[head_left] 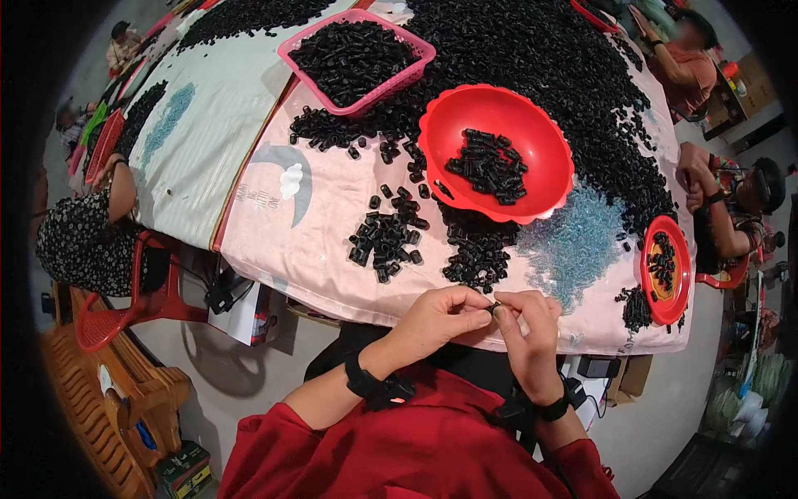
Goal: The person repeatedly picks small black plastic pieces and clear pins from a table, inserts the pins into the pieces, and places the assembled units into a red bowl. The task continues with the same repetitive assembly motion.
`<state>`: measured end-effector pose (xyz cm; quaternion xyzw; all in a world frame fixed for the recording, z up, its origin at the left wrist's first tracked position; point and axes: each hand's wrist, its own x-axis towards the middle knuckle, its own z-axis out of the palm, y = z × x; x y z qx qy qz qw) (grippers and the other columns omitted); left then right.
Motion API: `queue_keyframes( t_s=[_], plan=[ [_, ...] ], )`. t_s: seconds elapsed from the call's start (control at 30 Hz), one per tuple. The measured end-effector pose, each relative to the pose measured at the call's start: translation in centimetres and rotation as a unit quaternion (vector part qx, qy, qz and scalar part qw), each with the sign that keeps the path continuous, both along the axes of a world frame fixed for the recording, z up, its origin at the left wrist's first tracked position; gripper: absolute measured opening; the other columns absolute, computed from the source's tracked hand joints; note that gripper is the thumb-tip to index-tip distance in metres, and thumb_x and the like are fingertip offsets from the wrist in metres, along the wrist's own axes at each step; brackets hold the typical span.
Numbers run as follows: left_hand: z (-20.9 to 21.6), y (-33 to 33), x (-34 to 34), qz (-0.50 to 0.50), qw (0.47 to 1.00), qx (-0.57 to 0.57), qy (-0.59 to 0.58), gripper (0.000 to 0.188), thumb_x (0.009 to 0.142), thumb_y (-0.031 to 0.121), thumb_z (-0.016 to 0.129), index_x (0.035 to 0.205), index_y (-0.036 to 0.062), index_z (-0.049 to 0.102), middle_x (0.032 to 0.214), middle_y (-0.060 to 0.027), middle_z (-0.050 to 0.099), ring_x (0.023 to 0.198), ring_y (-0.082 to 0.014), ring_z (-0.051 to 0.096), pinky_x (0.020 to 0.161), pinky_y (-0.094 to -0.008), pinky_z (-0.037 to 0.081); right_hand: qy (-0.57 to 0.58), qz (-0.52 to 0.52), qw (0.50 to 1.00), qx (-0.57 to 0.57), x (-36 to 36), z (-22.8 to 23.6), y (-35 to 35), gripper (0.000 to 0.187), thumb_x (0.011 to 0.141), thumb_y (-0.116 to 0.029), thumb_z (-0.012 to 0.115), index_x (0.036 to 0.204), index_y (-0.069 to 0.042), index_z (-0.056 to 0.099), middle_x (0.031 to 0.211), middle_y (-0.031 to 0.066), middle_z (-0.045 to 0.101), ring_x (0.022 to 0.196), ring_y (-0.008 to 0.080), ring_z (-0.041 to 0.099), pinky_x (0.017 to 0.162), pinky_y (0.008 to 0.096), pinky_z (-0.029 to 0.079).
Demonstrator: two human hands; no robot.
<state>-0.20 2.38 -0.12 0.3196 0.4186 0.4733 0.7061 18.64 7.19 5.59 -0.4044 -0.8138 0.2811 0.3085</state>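
At the table's near edge my hands meet with fingertips almost touching. My left hand (447,319) is closed in a pinch on a small black plastic piece (494,307), and my right hand (532,330) pinches the same piece from the other side. Fingers cover most of it. Just beyond lie loose piles of short black cylindrical pieces (386,239). To their right spreads a heap of small clear bluish pieces (578,237). A red scalloped bowl (544,150) stands beyond the piles, with black pieces gathered in its middle.
A pink basket (422,51) full of black pieces stands at the far left of the bowl. A large black heap (515,50) covers the table's far part. A red oval tray (680,287) lies at the right edge. People sit around; a red chair (125,320) stands left.
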Motion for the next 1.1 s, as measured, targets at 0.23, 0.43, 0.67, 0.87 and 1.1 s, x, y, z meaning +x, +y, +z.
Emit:
queue_keyframes(
  t_s=[0.23,0.43,0.67,0.87,1.1],
  plan=[
    [0.4,-0.2,0.3,-0.003,1.0,-0.019,-0.021,0.023,0.104,0.013,0.073,0.123,0.0002,0.072,0.111,-0.0023,0.075,0.097,-0.0071,0.069,0.088,-0.0256,0.059,-0.07,0.03,0.993,0.094,0.7,-0.3,0.1,0.027,0.09,-0.003,0.076,0.116,-0.006,0.073,0.096,0.0054,0.068,0.092,0.0233,0.065,0.093,0.0419,0.035],
    [1.3,-0.2,0.5,0.027,0.993,-0.075,-0.088,0.018,0.104,0.017,0.072,0.114,0.0023,0.074,0.102,-0.0009,0.075,0.088,-0.0062,0.068,0.081,-0.0236,0.057,-0.152,0.053,0.979,0.123,0.3,1.4,-0.3,0.043,0.083,-0.01,0.083,0.123,-0.006,0.07,0.106,0.006,0.067,0.102,0.0243,0.064,0.101,0.0468,0.034],
    [1.7,-0.1,0.6,0.008,0.989,-0.08,-0.124,0.018,0.105,0.02,0.071,0.114,0.0049,0.074,0.102,0.0001,0.074,0.089,-0.0054,0.069,0.083,-0.0237,0.058,-0.17,0.036,0.968,0.181,0.3,0.3,-0.5,0.048,0.08,-0.016,0.085,0.125,-0.007,0.068,0.105,0.0036,0.066,0.099,0.0219,0.063,0.103,0.0482,0.033],
    [1.1,-0.1,0.6,0.003,0.991,-0.074,-0.114,0.017,0.106,0.024,0.071,0.11,0.0084,0.073,0.101,0.0016,0.073,0.089,-0.0049,0.068,0.082,-0.023,0.058,-0.158,0.047,0.969,0.186,-0.1,0.7,-0.7,0.05,0.078,-0.012,0.086,0.125,-0.007,0.068,0.104,0.0042,0.066,0.099,0.023,0.063,0.102,0.0476,0.033],
    [1.2,0.2,0.4,-0.011,0.993,-0.08,-0.091,0.02,0.106,0.027,0.071,0.108,0.0069,0.072,0.099,0.0009,0.072,0.087,-0.0053,0.067,0.081,-0.0235,0.057,-0.187,0.042,0.962,0.194,-0.1,0.9,-0.8,0.043,0.078,-0.015,0.085,0.117,-0.005,0.07,0.097,0.0029,0.066,0.091,0.0214,0.063,0.1,0.0469,0.034]
  ],
)
